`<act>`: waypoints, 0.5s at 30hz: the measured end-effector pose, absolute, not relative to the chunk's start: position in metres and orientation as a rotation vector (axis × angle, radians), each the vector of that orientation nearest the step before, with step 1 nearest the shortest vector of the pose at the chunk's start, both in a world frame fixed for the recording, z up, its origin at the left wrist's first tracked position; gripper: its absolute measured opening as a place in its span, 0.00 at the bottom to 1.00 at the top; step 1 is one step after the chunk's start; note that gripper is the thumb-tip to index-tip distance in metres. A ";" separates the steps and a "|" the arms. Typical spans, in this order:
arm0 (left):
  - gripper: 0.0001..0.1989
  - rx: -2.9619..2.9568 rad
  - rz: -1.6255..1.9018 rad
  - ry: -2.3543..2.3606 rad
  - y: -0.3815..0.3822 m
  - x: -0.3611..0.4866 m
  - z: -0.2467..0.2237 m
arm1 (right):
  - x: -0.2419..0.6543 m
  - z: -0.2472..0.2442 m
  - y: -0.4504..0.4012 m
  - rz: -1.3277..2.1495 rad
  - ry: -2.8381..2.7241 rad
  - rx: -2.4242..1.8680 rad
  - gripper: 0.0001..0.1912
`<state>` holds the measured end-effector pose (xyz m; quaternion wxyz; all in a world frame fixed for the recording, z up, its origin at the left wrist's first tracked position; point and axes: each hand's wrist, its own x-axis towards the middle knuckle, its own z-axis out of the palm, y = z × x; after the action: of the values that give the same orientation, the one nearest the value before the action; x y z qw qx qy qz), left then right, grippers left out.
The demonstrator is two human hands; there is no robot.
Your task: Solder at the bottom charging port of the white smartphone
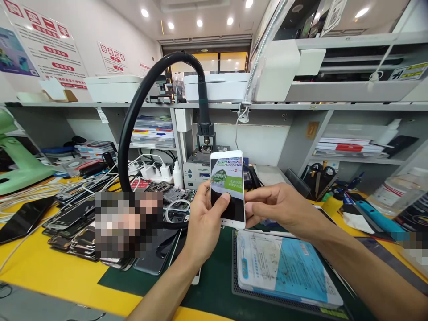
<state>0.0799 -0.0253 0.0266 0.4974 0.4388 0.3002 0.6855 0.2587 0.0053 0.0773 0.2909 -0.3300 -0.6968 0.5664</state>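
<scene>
A white-framed smartphone (228,178) is held upright above the dark green work mat (214,285). Green and purple graphics with printed characters fill the upper part of its front, while the lower part is black. My left hand (207,223) is closed around the phone's left side, its thumb lying across the lower front and its other fingers mostly hidden behind. At the phone's right edge, my right hand (277,207) has its fingers bent and drawn together, with the fingertips against the side. Below the right hand lies a blue-and-white flat case (284,263) on a dark grid-patterned tray (236,278).
A thick black hose (123,129) arches up at centre-left from a grey machine (195,174). Stacked phone parts (75,238), cables (20,203) and a green fan (20,156) crowd the left. Tools in a holder (321,178) and a plastic bottle (397,191) stand right.
</scene>
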 end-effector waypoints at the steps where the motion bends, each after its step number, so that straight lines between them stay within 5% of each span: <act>1: 0.12 1.065 1.659 0.720 -0.025 0.080 0.026 | 0.259 0.078 0.004 1.486 -1.866 -0.896 0.14; 15: 0.14 1.146 1.676 0.693 -0.027 0.079 0.022 | 0.255 0.076 -0.007 1.319 -1.884 -0.883 0.11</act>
<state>0.0792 -0.0270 0.0223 0.4778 0.4691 0.2838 0.6863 0.2547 -0.0068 0.0763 0.3327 -0.3379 -0.7212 0.5049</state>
